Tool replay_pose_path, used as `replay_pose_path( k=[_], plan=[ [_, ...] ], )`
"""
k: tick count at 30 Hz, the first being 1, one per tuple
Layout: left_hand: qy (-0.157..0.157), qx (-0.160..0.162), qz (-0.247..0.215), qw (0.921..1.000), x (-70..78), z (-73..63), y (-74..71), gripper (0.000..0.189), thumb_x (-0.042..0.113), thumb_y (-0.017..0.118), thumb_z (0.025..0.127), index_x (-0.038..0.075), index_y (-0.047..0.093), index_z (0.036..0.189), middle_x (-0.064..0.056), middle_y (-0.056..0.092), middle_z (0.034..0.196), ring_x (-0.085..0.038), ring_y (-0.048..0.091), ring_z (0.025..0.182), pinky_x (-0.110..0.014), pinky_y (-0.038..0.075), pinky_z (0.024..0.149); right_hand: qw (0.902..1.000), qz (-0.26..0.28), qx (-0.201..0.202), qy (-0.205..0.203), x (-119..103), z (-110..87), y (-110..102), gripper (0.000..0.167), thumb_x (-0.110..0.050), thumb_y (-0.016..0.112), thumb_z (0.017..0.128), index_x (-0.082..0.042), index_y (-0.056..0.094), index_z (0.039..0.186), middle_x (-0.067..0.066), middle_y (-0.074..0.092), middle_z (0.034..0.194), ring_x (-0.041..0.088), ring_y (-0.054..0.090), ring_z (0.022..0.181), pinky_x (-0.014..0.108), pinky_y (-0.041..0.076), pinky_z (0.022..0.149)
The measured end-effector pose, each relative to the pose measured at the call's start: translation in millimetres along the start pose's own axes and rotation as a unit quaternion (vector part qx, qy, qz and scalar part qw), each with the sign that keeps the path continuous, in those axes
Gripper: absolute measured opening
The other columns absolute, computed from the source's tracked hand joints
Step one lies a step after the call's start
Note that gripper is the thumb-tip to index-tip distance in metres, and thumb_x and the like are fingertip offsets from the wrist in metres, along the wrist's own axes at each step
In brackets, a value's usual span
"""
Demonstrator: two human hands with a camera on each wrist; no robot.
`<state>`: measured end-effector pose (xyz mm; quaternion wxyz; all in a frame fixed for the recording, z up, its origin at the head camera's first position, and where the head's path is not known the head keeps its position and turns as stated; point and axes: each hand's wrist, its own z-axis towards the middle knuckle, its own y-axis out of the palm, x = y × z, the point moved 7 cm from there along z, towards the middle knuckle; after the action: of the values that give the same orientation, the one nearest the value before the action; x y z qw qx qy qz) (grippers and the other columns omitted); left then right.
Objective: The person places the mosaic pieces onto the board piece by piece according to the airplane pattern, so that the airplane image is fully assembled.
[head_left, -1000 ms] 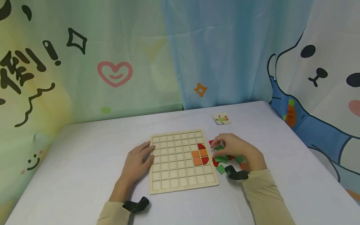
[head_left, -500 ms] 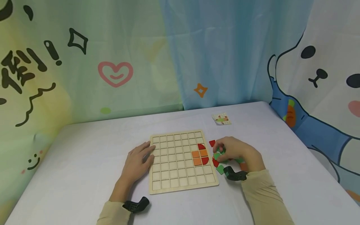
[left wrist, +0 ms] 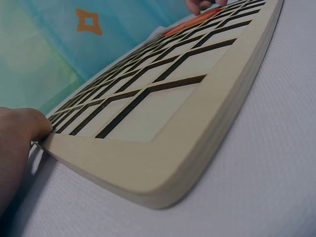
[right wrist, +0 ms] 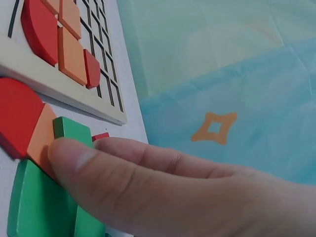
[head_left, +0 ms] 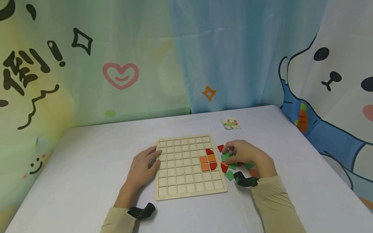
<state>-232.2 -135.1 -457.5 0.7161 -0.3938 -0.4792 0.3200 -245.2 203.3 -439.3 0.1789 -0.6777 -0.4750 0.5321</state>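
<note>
A wooden grid board (head_left: 175, 178) lies on the table, with orange square tiles (head_left: 205, 166) and red rounded tiles (head_left: 213, 166) in cells near its right edge. My left hand (head_left: 144, 168) rests at the board's left edge, fingertips on the rim; the left wrist view shows a thumb (left wrist: 29, 123) against the rim. My right hand (head_left: 244, 152) is over the loose pile right of the board. Its thumb (right wrist: 74, 153) touches an orange tile (right wrist: 42, 133), beside a green tile (right wrist: 74, 128) lying between thumb and fingers. The palm hides part of the pile.
Several green, red and orange tiles lie loose, among them a green square (head_left: 229, 175) and a red piece (head_left: 220, 148). A small pattern card (head_left: 230, 123) lies behind the pile. A printed curtain (head_left: 140, 58) hangs behind the table.
My right hand has shifted within the pile, its thumb and fingers spreading apart; a green tile has moved slightly away and an orange tile now shows under the thumb. My left hand stays put.
</note>
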Motion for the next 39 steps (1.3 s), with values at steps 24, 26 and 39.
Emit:
replay_pose_path(
  k=[24,26,39],
  plan=[
    [0.002,-0.004,-0.005,1.0000,1.5,0.4,-0.8,0.038,0.031,0.055,0.094,0.019,0.060,0.129,-0.005,0.049,0.144,-0.027,0.043,0.134,-0.052,0.031,0.111,1.0000,-0.004,0.005,-0.004,3.1,2.5,0.2,0.020,-0.016,0.075,0.081,-0.013,0.068,0.099,0.003,0.053,0.084,0.016,0.050,0.075,0.025,0.045,0.062],
    [0.003,-0.003,-0.003,1.0000,1.4,0.2,-0.8,0.038,0.031,0.054,0.094,0.019,0.060,0.129,-0.005,0.049,0.144,-0.027,0.043,0.134,-0.053,0.031,0.111,1.0000,-0.006,0.006,-0.002,3.1,2.7,0.3,0.020,-0.016,0.075,0.081,-0.013,0.068,0.099,0.003,0.054,0.084,0.016,0.050,0.075,0.025,0.045,0.062],
    [0.006,-0.004,-0.006,1.0000,0.8,0.3,-1.1,0.038,0.031,0.054,0.094,0.019,0.060,0.130,-0.005,0.049,0.144,-0.026,0.043,0.135,-0.053,0.031,0.111,0.9999,-0.005,0.011,0.001,0.5,3.3,-1.0,0.020,-0.018,0.074,0.082,-0.012,0.068,0.100,0.003,0.055,0.085,0.016,0.050,0.079,0.025,0.044,0.066]
  ],
)
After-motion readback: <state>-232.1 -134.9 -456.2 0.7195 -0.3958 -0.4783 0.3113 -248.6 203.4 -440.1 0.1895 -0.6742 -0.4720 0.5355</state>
